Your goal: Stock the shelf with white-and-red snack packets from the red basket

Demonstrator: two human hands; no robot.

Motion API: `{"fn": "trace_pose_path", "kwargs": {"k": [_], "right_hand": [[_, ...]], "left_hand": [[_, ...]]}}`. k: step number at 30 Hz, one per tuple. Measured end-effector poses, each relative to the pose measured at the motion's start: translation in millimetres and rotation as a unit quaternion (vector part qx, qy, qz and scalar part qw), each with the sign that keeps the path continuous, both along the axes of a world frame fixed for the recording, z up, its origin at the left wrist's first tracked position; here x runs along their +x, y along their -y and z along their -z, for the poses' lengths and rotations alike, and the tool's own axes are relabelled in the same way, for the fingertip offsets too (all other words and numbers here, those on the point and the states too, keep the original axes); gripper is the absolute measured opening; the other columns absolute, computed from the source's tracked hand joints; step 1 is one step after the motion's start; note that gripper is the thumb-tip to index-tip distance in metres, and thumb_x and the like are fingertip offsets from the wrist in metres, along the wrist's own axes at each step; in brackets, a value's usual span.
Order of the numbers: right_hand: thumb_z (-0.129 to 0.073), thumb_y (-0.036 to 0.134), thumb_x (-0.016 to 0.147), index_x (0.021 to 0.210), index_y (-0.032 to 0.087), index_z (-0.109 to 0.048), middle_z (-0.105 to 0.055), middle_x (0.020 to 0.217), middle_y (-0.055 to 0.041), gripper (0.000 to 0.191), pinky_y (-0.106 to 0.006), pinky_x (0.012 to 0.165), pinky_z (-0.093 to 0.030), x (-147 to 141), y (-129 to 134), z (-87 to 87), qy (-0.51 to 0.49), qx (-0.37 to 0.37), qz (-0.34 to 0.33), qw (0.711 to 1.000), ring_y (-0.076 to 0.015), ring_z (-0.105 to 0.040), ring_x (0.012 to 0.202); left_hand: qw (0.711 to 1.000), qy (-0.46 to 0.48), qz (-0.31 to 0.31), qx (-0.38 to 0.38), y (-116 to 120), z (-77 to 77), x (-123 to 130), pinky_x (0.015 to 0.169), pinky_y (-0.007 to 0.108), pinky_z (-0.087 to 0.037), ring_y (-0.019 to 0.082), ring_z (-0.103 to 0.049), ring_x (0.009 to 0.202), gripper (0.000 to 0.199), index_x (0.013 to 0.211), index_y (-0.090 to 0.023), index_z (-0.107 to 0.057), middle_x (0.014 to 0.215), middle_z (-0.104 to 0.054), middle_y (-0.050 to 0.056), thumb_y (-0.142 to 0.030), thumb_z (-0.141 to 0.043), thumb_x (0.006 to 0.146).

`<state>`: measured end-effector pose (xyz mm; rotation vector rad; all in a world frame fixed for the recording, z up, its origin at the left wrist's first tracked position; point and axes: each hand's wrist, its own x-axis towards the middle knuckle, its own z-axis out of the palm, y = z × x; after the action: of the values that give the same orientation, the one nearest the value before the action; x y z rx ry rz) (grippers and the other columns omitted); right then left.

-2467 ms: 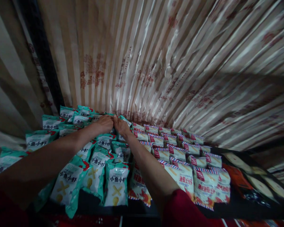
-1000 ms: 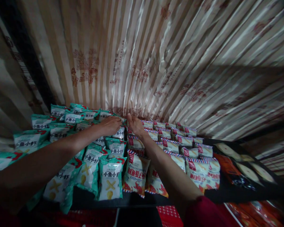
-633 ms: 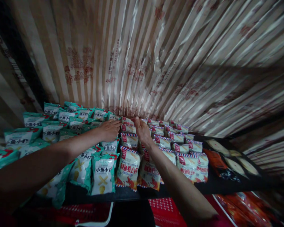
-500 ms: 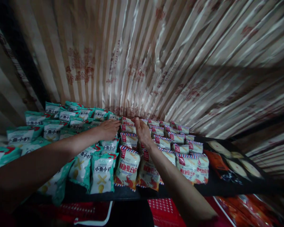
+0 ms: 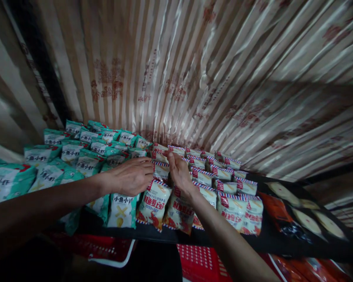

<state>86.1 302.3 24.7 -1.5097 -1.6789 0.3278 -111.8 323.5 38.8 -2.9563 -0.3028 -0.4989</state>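
Note:
My left hand (image 5: 132,176) lies over the front teal snack bags, its fingers stretched toward the left side of a row of cream snack bags (image 5: 161,170) with red-and-blue striped edges. On the row's other side, my right hand (image 5: 179,171) is held edgewise with its fingers extended and thumb up. The cream bags between my hands stand one behind another; whether either palm presses on them I cannot tell. A front cream bag (image 5: 153,203) with red lettering stands below my hands. Beside it is an upright teal-and-white bag (image 5: 122,210), its top partly covered by my left hand.
More teal bags (image 5: 48,137) fill the shelf's left. Cream bags (image 5: 232,207) stand in rows to the right. Orange packs (image 5: 276,209) and flat pale oval items (image 5: 308,223) lie farther right on the black shelf (image 5: 153,234). Red baskets (image 5: 200,260) sit below; a striped curtain (image 5: 164,70) hangs behind.
My left hand has come nearer along the cream row, from the back bags to the front ones. My right hand stays beside the row. The view has shifted slightly.

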Motion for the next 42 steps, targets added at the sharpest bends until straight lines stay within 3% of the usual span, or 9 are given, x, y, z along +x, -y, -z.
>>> {"fn": "trace_pose_path", "kwargs": {"k": [7, 13, 19, 21, 24, 28, 34, 38, 42], "right_hand": [[-0.04, 0.037, 0.092, 0.099, 0.018, -0.068, -0.065, 0.113, -0.01, 0.035, -0.036, 0.096, -0.044, 1, 23, 3.5, 0.012, 0.042, -0.031, 0.999, -0.0192, -0.058, 0.108], [-0.038, 0.03, 0.093, 0.106, 0.018, -0.064, -0.061, 0.119, -0.011, 0.032, -0.04, 0.099, -0.043, -9, 60, 3.2, -0.019, 0.11, 0.022, 0.994, -0.0199, -0.054, 0.115], [-0.039, 0.023, 0.092, 0.133, 0.018, -0.044, -0.032, 0.147, -0.0124, 0.041, -0.046, 0.106, -0.038, -40, 127, 54.4, 0.039, 0.098, 0.064, 0.992, -0.0239, -0.03, 0.136], [-0.038, 0.021, 0.092, 0.138, 0.02, -0.037, -0.026, 0.15, -0.0118, 0.046, -0.049, 0.106, -0.037, -47, 141, 71.7, 0.065, 0.088, 0.079, 0.991, -0.0256, -0.026, 0.138], [-0.038, 0.019, 0.092, 0.141, 0.021, -0.033, -0.02, 0.152, -0.0119, 0.049, -0.05, 0.104, -0.039, -53, 149, 87.6, 0.079, 0.074, 0.091, 0.99, -0.027, -0.024, 0.138], [-0.039, 0.018, 0.092, 0.142, 0.023, -0.029, -0.021, 0.152, -0.012, 0.051, -0.053, 0.103, -0.04, -60, 149, 97.0, 0.105, 0.094, 0.079, 0.987, -0.0286, -0.025, 0.138], [-0.042, 0.015, 0.089, 0.145, 0.024, -0.024, -0.023, 0.151, -0.0118, 0.059, -0.058, 0.102, -0.036, -86, 160, 107.0, 0.172, 0.107, 0.03, 0.979, -0.031, -0.022, 0.138], [-0.044, 0.012, 0.086, 0.144, 0.024, -0.025, -0.024, 0.151, -0.0102, 0.062, -0.056, 0.103, -0.035, -110, 160, 103.0, 0.215, 0.097, -0.021, 0.972, -0.0309, -0.018, 0.139], [-0.045, 0.014, 0.086, 0.142, 0.025, -0.033, -0.02, 0.152, -0.0098, 0.058, -0.055, 0.105, -0.032, -134, 141, 92.4, 0.22, 0.086, -0.024, 0.971, -0.0316, -0.015, 0.14]], "left_hand": [[0.993, -0.095, -0.069, 0.015, 11, 10.8, -5, 0.093, 0.035, -0.04, 0.021, -0.057, 0.094, 0.024, 0.085, -0.018, -0.064, 0.087, -0.066, 0.007, -0.019, -0.04, 0.09], [0.989, -0.004, -0.15, 0.018, 41, 10.6, -6, 0.111, 0.041, -0.025, 0.023, -0.039, 0.129, 0.032, 0.112, -0.015, -0.061, 0.131, -0.054, 0.01, -0.024, -0.037, 0.092], [0.912, 0.241, -0.33, 0.018, 124, 77.9, -4, 0.114, 0.051, -0.017, 0.029, -0.021, 0.138, 0.053, 0.139, -0.024, -0.038, 0.145, -0.037, 0.007, -0.029, -0.049, 0.086], [0.89, 0.255, -0.378, -0.004, 136, 102.0, -3, 0.113, 0.054, -0.016, 0.032, -0.018, 0.139, 0.06, 0.142, -0.024, -0.032, 0.148, -0.032, 0.01, -0.032, -0.051, 0.086], [0.899, 0.22, -0.379, -0.029, 134, 122.0, -2, 0.112, 0.053, -0.018, 0.032, -0.021, 0.138, 0.058, 0.141, -0.025, -0.034, 0.147, -0.033, 0.01, -0.034, -0.05, 0.086], [0.908, 0.186, -0.373, -0.033, 124, 124.6, -2, 0.113, 0.052, -0.018, 0.03, -0.024, 0.137, 0.052, 0.138, -0.024, -0.039, 0.147, -0.033, 0.011, -0.032, -0.048, 0.088], [0.908, 0.191, -0.372, -0.017, 133, 118.7, -17, 0.113, 0.052, -0.015, 0.03, -0.019, 0.139, 0.06, 0.144, -0.025, -0.026, 0.151, -0.021, 0.01, -0.032, -0.048, 0.088], [0.858, 0.246, -0.45, 0.01, 138, 116.9, -57, 0.11, 0.06, -0.017, 0.035, -0.006, 0.14, 0.07, 0.147, -0.028, -0.009, 0.154, 0.001, 0.008, -0.024, -0.047, 0.088], [0.801, 0.265, -0.535, 0.04, 125, 112.9, -104, 0.104, 0.069, -0.021, 0.041, -0.002, 0.139, 0.075, 0.147, -0.029, -0.004, 0.154, 0.007, 0.008, -0.017, -0.048, 0.087]]}}
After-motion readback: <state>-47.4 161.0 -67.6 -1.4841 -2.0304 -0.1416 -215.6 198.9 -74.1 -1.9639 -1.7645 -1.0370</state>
